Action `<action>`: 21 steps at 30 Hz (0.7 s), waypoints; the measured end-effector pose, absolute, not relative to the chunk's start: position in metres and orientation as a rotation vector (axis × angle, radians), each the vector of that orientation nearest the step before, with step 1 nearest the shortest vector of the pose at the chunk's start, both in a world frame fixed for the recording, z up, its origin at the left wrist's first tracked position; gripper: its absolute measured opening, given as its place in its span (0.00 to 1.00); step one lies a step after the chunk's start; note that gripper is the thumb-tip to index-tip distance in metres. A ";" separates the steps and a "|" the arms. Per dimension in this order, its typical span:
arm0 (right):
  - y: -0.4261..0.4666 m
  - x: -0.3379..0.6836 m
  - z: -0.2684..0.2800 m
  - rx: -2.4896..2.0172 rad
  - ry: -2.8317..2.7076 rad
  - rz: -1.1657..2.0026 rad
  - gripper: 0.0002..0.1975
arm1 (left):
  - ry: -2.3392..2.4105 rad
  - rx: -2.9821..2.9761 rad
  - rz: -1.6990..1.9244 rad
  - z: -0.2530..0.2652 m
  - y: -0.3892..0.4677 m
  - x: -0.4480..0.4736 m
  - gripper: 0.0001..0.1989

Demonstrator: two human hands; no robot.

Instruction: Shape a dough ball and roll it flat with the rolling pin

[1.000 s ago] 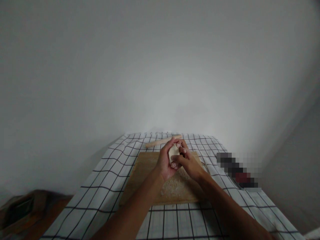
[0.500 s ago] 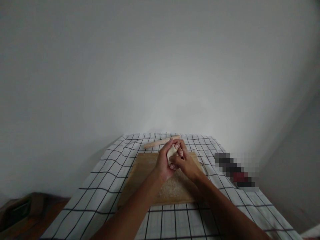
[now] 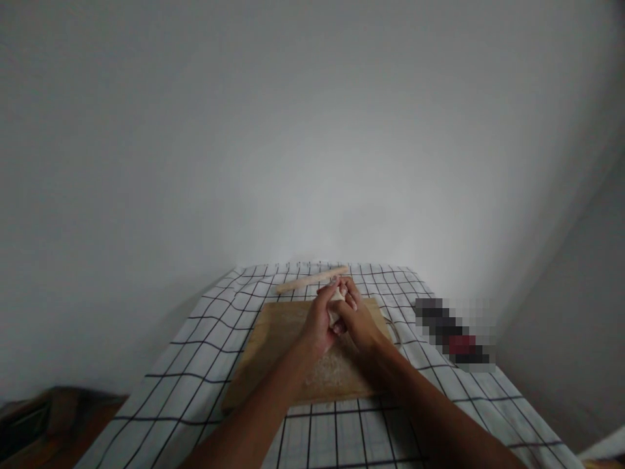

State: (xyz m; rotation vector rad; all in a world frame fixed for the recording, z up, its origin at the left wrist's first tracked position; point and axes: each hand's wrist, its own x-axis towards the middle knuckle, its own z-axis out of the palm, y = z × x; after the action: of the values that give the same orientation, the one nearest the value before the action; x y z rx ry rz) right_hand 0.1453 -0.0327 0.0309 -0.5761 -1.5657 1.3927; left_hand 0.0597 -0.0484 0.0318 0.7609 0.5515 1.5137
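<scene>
A small pale lump of dough [image 3: 336, 311] is squeezed between my two hands, above a wooden board [image 3: 273, 339]. My left hand [image 3: 319, 319] cups it from the left, fingers curled around its far side. From the right, my right hand [image 3: 355, 316] wraps over it, with the thumb pressed on the near face. Most of the dough is covered by palms and fingers. White flour is scattered on the board under my wrists. Behind the board lies a pale wooden rolling pin [image 3: 307, 280], slanted and touched by neither hand.
A white tablecloth [image 3: 195, 352] with a black grid covers the table. At its right edge is a pixelated dark and red object [image 3: 454, 335]. A cord loop [image 3: 396, 332] sticks out beside the board. Brown furniture [image 3: 63, 417] stands low at left; a pale wall rises behind.
My hands have closed more tightly over the dough, so less of it shows. The view has shifted slightly, moving the board and rolling pin a little to the left.
</scene>
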 end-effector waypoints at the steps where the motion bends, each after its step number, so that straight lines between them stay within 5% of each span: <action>1: -0.032 0.145 0.031 -0.583 -1.566 1.363 0.13 | 0.566 0.770 1.521 0.031 -0.048 0.060 0.20; 21: -0.027 0.151 0.033 -0.500 -1.686 1.396 0.18 | 0.436 0.771 1.489 0.028 -0.045 0.056 0.20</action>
State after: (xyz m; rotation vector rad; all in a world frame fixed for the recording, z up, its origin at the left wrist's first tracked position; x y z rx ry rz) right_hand 0.1514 -0.0273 0.0328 -0.4998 -1.6861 1.3956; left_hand 0.0561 -0.0450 0.0285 0.7711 0.4362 1.4885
